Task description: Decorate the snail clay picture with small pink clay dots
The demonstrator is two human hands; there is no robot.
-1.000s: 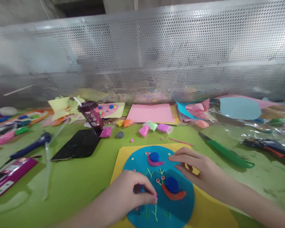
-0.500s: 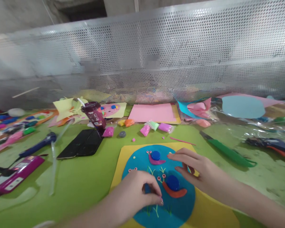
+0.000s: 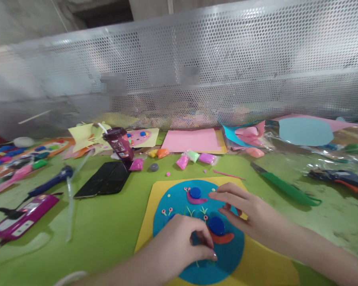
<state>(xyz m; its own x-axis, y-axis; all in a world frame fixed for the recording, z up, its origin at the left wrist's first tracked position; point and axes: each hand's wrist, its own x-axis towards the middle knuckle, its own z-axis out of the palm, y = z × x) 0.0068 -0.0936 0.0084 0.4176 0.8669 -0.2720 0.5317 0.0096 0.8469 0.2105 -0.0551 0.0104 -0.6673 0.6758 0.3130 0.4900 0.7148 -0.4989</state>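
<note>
A blue paper circle (image 3: pixel 203 274) lies on a yellow sheet (image 3: pixel 268 262), decorated with clay snails that have blue bottle caps for shells. My left hand (image 3: pixel 187 240) is over the circle's lower middle, thumb and forefinger curled into a pinch beside the orange snail (image 3: pixel 223 238). Whatever its fingertips hold, if anything, is too small to make out. It partly covers another snail, whose pink eyes (image 3: pixel 167 211) show. My right hand (image 3: pixel 244 206) hovers at the circle's right edge, fingers apart, near the purple snail (image 3: pixel 197 199). Thin green grass strands (image 3: pixel 203 210) lie between the snails.
A dark cup with a straw (image 3: pixel 119 145) stands behind a black phone (image 3: pixel 103 180). At the left lie a glue gun (image 3: pixel 49 182) and a magenta power strip (image 3: pixel 25 218). Bagged clay (image 3: pixel 193 156) sits beyond the sheet. A green-handled cutter (image 3: pixel 286 186) is at the right.
My left hand has moved right, toward the orange snail, and now covers one of its eyes and part of its body. My right hand has barely moved.
</note>
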